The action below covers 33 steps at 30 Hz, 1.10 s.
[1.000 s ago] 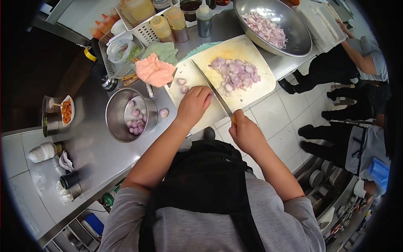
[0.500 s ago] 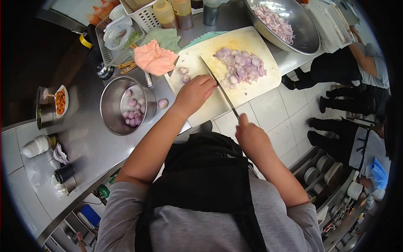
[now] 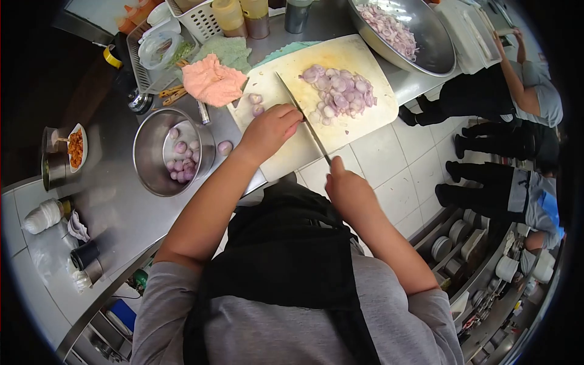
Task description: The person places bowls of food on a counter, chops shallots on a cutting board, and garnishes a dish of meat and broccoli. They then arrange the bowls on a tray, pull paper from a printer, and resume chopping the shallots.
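My right hand (image 3: pixel 351 187) is wrapped round the handle of a kitchen knife (image 3: pixel 314 133), its blade slanting across a pale cutting board (image 3: pixel 372 56). Close against the blade, my left hand (image 3: pixel 271 131) presses its curled fingers down on the board; what lies under them is hidden. A heap of sliced shallots (image 3: pixel 340 91) spreads right of the blade. To the left, whole peeled shallots (image 3: pixel 256 98) sit by my left hand. Another shallot (image 3: pixel 225 148) rests on the steel counter beside a pot (image 3: pixel 135 149) with several more inside.
A large steel bowl (image 3: pixel 439 52) of sliced shallots stands at the back right. Behind the board are a pink cloth (image 3: pixel 213 81), a green cloth (image 3: pixel 226 52) and sauce bottles (image 3: pixel 229 17). Other people (image 3: pixel 496 91) stand at the right. The board's front edge overhangs the floor.
The whole view has shifted slightly, so things sit a little further left. Both hands and the knife keep nearly the same place on the board. A person at the right has raised their arms.
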### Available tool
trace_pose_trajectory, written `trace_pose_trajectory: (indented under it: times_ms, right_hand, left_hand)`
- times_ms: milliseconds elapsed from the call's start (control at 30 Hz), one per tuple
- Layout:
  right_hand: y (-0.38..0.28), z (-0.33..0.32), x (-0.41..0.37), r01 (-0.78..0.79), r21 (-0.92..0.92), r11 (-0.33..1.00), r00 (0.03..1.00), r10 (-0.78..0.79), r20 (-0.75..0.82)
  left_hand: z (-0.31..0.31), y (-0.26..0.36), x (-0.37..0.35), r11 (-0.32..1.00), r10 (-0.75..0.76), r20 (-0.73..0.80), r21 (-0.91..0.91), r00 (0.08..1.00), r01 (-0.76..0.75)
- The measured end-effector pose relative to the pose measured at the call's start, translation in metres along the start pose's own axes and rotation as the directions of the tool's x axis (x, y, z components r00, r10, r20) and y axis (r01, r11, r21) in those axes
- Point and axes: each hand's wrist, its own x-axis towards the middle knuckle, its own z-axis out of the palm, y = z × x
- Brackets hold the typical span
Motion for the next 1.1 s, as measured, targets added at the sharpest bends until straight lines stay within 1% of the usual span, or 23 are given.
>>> trace_pose_trajectory:
  times_ms: [33, 67, 133, 167, 267, 333, 400, 433, 533, 567, 600, 667, 700, 733, 800, 867, 933, 967, 1067, 1100]
  right_hand:
    - [-0.003, 0.0, 0.003, 0.029, -0.005, 1.0, 0.999, -0.029, -0.033]
    - [-0.002, -0.009, 0.0, 0.029, -0.011, 1.0, 0.999, -0.03, -0.032]
    - [-0.003, -0.037, -0.012, 0.037, 0.052, 0.998, 0.999, -0.039, 0.036]
    - [-0.008, -0.039, -0.016, 0.024, 0.057, 0.998, 0.997, -0.028, 0.07]
    - [-0.006, -0.002, 0.006, 0.008, 0.007, 1.0, 1.0, -0.009, 0.023]
    - [-0.005, -0.018, 0.0, 0.02, 0.031, 0.999, 0.999, -0.021, 0.031]
    - [-0.012, -0.034, -0.011, -0.006, 0.103, 0.995, 0.998, -0.001, 0.068]
    - [-0.015, -0.019, -0.003, 0.011, 0.091, 0.996, 1.0, -0.013, 0.028]
    - [-0.009, -0.015, 0.004, -0.01, 0.047, 0.999, 0.999, 0.008, 0.046]
    - [-0.009, -0.027, -0.004, 0.015, 0.112, 0.994, 0.999, -0.019, 0.034]
    - [-0.009, -0.021, -0.004, 0.012, 0.117, 0.993, 0.999, -0.016, 0.034]
    - [-0.01, -0.002, 0.002, 0.011, 0.106, 0.994, 1.0, -0.011, -0.004]
    - [-0.009, 0.003, 0.01, -0.023, 0.088, 0.996, 0.999, 0.02, 0.042]
    - [-0.007, -0.006, 0.008, -0.027, 0.088, 0.996, 0.999, 0.024, 0.038]
    - [-0.008, -0.026, -0.001, 0.032, 0.148, 0.988, 0.998, -0.039, 0.046]
    - [-0.008, -0.014, 0.002, 0.044, 0.151, 0.988, 0.998, -0.048, 0.026]
    - [-0.01, 0.002, 0.01, -0.005, 0.12, 0.993, 1.0, 0.002, 0.022]
    - [-0.007, 0.001, 0.011, 0.02, 0.107, 0.994, 1.0, -0.019, -0.012]
    - [-0.004, -0.023, 0.0, 0.033, 0.152, 0.988, 0.999, -0.037, 0.025]
    - [-0.004, -0.019, 0.0, 0.033, 0.153, 0.988, 0.999, -0.037, 0.021]
  left_hand:
    - [0.0, 0.0, 0.0, 1.0, 0.002, -0.002, -0.005, 1.0, -0.002]
    - [0.0, -0.001, 0.0, 1.0, 0.002, 0.003, -0.003, 1.0, -0.002]
    - [0.0, -0.002, -0.002, 1.0, -0.003, 0.016, -0.001, 1.0, 0.003]
    - [0.0, -0.002, -0.002, 1.0, -0.004, 0.013, -0.003, 1.0, 0.004]
    - [-0.002, -0.003, 0.0, 1.0, 0.001, 0.025, -0.011, 1.0, -0.001]
    - [-0.001, -0.003, -0.001, 1.0, -0.009, 0.035, -0.014, 0.999, 0.01]
    - [-0.005, -0.001, 0.0, 1.0, 0.024, 0.028, 0.002, 0.999, -0.024]
    - [-0.005, -0.003, 0.001, 1.0, 0.029, 0.027, 0.004, 0.999, -0.029]
    - [-0.003, -0.004, 0.0, 1.0, -0.006, 0.065, -0.006, 0.998, 0.006]
    - [-0.003, -0.004, 0.0, 1.0, 0.018, 0.05, -0.008, 0.999, -0.018]
    - [-0.004, -0.004, 0.0, 0.999, 0.045, 0.035, -0.009, 0.998, -0.045]
    - [-0.004, -0.006, -0.002, 0.999, 0.041, 0.03, -0.018, 0.999, -0.041]
    - [-0.002, -0.007, -0.001, 0.999, 0.032, 0.02, -0.033, 0.999, -0.032]
    - [-0.001, -0.006, 0.001, 0.999, 0.038, 0.019, -0.035, 0.999, -0.038]
    - [-0.004, -0.005, 0.0, 0.998, 0.063, 0.046, 0.027, 0.997, -0.064]
    - [-0.002, -0.007, -0.002, 0.998, 0.063, 0.034, 0.025, 0.997, -0.064]
    - [-0.001, -0.008, 0.001, 0.997, 0.07, 0.02, 0.017, 0.997, -0.071]
    - [-0.001, -0.009, 0.001, 0.996, 0.081, 0.023, 0.021, 0.996, -0.081]
    - [-0.002, -0.006, -0.001, 0.997, 0.077, 0.042, 0.023, 0.996, -0.078]
    - [-0.003, -0.005, 0.0, 0.998, 0.064, 0.043, 0.027, 0.997, -0.065]
